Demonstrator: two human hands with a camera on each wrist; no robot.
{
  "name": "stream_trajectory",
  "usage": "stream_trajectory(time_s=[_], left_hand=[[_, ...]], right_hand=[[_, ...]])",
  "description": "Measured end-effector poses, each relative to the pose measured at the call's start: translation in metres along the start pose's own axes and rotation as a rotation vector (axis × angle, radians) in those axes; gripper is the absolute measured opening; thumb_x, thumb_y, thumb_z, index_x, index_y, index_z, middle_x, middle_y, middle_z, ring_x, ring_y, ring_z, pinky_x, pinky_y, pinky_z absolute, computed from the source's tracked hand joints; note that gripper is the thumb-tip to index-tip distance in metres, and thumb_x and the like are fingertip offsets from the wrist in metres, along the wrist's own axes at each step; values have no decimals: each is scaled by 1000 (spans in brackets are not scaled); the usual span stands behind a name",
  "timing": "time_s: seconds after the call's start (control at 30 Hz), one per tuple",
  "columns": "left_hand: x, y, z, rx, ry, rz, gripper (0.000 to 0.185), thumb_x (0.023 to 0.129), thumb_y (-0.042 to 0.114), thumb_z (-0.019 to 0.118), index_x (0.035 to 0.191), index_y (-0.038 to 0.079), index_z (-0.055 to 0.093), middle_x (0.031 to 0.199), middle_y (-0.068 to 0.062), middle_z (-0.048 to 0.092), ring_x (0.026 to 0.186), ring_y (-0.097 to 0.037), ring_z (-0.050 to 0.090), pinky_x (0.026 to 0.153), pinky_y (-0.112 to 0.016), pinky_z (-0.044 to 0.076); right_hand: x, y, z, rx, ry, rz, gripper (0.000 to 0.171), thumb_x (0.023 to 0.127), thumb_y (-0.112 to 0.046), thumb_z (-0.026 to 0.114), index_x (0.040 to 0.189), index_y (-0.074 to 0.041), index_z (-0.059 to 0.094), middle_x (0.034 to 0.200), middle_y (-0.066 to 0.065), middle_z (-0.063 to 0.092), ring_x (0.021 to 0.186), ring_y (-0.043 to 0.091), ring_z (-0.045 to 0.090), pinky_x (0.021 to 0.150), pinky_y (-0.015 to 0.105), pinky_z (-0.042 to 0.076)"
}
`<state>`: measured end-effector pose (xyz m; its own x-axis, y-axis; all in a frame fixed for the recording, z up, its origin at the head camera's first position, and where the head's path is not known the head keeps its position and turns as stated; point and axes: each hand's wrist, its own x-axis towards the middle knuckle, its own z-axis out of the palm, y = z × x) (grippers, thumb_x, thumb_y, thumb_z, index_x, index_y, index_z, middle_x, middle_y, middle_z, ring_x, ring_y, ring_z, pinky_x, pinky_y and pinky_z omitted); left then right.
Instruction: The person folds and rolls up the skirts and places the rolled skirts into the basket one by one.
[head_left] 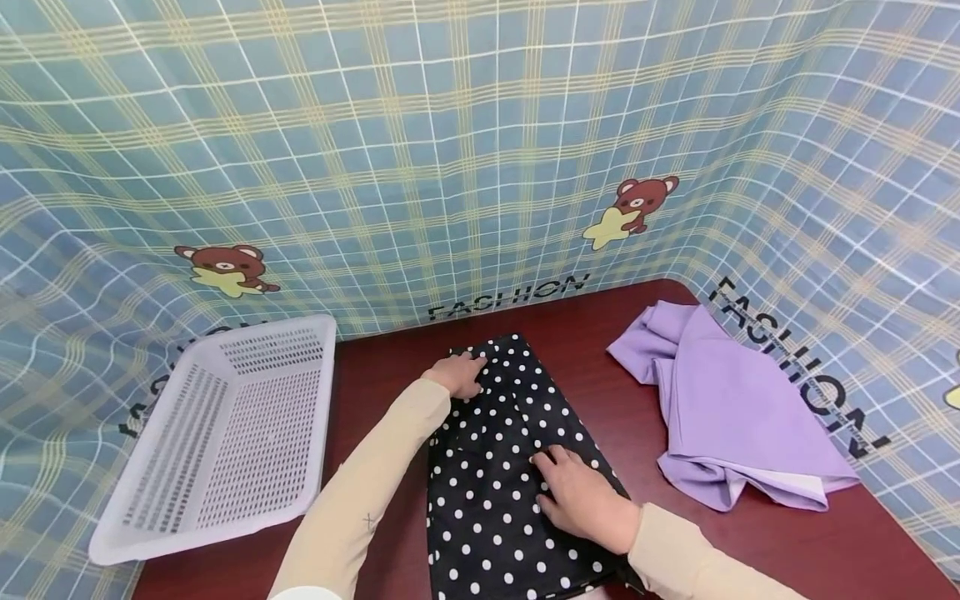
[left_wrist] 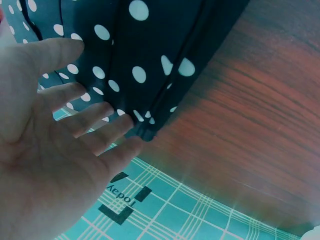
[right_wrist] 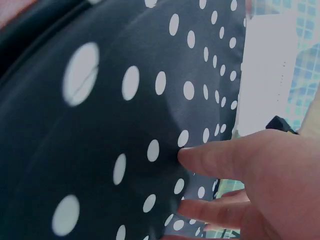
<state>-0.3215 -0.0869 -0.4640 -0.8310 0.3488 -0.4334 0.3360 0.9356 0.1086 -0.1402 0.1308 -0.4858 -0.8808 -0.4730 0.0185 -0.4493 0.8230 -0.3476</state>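
A black garment with white polka dots (head_left: 495, 467) lies spread on the dark red table, narrow at its far end and wider toward me. At its far left part rests my left hand (head_left: 456, 375), palm down; in the left wrist view its fingers (left_wrist: 95, 132) reach out along the cloth's edge. My right hand (head_left: 581, 500) lies on the lower right part of the garment, fingers extended. In the right wrist view the thumb and fingertips (right_wrist: 190, 157) touch the dotted cloth without gripping it.
To the left stands a white plastic basket (head_left: 326, 417) with perforated walls. A crumpled lilac cloth (head_left: 742, 400) lies at the right on the dark red table (head_left: 390, 333). Blue plaid fabric (head_left: 450, 167) with bear prints hangs around the back and sides.
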Motion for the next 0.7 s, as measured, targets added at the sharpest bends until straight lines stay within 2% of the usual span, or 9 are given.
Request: stream_trajectory(time_s=[0.17, 0.3, 0.43, 0.5, 0.6, 0.7], left_hand=[[-4, -1, 0, 32, -19, -13, 58, 105, 28, 50, 159, 14, 33, 166, -17, 33, 151, -36, 38, 119, -48, 40], [-9, -3, 2, 48, -12, -26, 57, 105, 28, 49, 158, 15, 34, 165, -16, 35, 150, -36, 40, 120, -48, 39], [-20, -4, 8, 55, 2, -24, 57, 104, 28, 51, 157, 13, 37, 162, -17, 40, 146, -37, 45, 119, -48, 40], [-25, -3, 10, 74, 1, -31, 59, 104, 29, 53, 158, 14, 35, 160, -17, 42, 143, -36, 49, 119, -47, 41], [-31, -1, 11, 113, 5, -52, 61, 103, 31, 55, 158, 17, 34, 157, -15, 47, 135, -33, 57, 112, -46, 47], [-31, -1, 10, 143, 20, -72, 60, 102, 31, 57, 157, 19, 38, 151, -12, 55, 126, -28, 63, 97, -42, 56]], right_hand=[[6, 2, -1, -31, 12, 31, 40, 81, -18, 79, 110, 2, 59, 101, 21, 65, 91, 36, 68, 77, 52, 56], [13, 4, -4, -68, 20, 62, 37, 82, -21, 80, 102, 2, 60, 87, 18, 68, 78, 34, 69, 71, 49, 57], [18, 4, -3, -97, 45, 70, 35, 82, -25, 80, 95, 1, 60, 71, 13, 64, 62, 29, 65, 57, 46, 54], [19, 5, -2, -114, 62, 56, 32, 82, -26, 79, 86, 0, 60, 63, 10, 59, 54, 26, 60, 50, 43, 50], [24, 5, -1, -141, 96, 35, 32, 82, -26, 79, 73, -4, 59, 56, 7, 53, 47, 24, 54, 44, 41, 45], [30, 6, -3, -149, 118, 45, 33, 82, -25, 79, 68, -7, 56, 54, 6, 50, 46, 23, 52, 44, 40, 43]])
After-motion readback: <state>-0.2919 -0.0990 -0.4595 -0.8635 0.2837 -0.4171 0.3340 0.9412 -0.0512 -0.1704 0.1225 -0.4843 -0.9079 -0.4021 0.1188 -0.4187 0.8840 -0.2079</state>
